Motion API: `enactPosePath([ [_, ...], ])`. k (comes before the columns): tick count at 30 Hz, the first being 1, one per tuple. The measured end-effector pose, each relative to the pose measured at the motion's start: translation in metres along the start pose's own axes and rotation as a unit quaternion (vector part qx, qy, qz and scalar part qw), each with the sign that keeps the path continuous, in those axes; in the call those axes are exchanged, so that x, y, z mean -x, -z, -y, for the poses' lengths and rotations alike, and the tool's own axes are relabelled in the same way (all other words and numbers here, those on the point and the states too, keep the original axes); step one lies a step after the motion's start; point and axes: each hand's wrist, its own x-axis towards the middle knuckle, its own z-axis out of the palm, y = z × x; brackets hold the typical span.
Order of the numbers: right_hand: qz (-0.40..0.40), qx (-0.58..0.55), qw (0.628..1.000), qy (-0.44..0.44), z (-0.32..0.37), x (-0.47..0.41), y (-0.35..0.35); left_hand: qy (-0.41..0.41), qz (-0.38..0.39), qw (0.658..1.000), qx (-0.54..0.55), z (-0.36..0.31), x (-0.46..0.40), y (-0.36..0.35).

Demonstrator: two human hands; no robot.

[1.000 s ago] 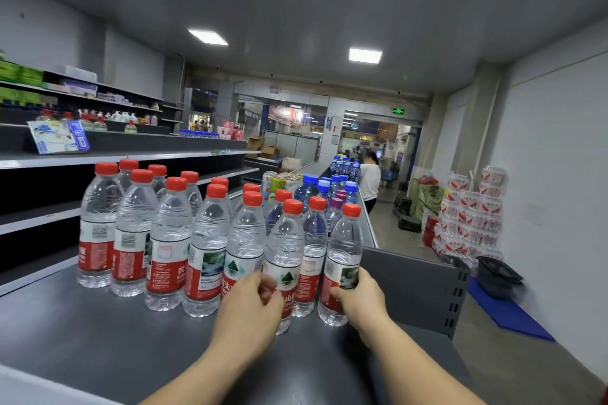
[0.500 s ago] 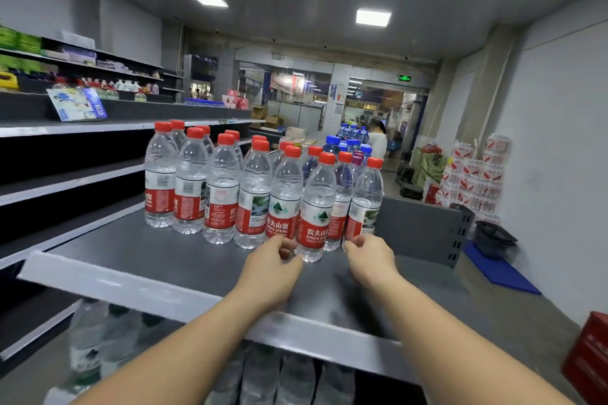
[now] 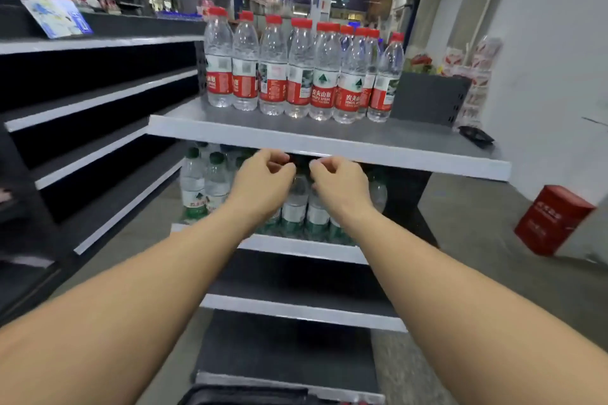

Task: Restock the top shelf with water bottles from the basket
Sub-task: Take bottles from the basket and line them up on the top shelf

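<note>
Several clear water bottles [image 3: 299, 72] with red caps and red labels stand in rows on the grey top shelf [image 3: 329, 145]. My left hand [image 3: 263, 179] and my right hand [image 3: 339, 182] hang side by side just below that shelf's front edge, in front of the second shelf. Both hands hold nothing, with the fingers loosely curled. A dark rim of the basket [image 3: 250, 394] shows at the bottom edge of the view; its inside is hidden.
Green-capped bottles [image 3: 204, 187] fill the second shelf [image 3: 306, 248]. Two lower shelves stick out below. Dark shelving [image 3: 98, 102] runs along the left. A red box [image 3: 552, 220] sits on the floor at right, by a white wall.
Both hands have let go of the red-capped bottles and dropped from the top shelf to below its front edge. The view has tilted down and back.
</note>
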Motion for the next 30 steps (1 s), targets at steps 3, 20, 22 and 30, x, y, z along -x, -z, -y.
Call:
enactPosePath([
  [3, 0.033, -0.009, 0.998, -0.050, -0.032, 0.051, -0.036, 0.055, 0.019, 0.998, 0.001, 0.049, 0.041, 0.007],
  [20, 0.175, 0.036, 0.961, -0.210, -0.365, 0.225, -0.225, 0.285, 0.022, 0.957, -0.059, 0.439, 0.226, -0.082],
  [22, 0.199, 0.050, 0.955, -0.216, -0.414, 0.243, -0.255, 0.306, 0.020, 0.949, -0.068, 0.495, 0.244, -0.094],
  [30, 0.313, 0.098, 0.907, -0.266, -0.615, 0.312, -0.375, 0.354, 0.171, 0.894, -0.215, 0.710, 0.295, -0.139],
])
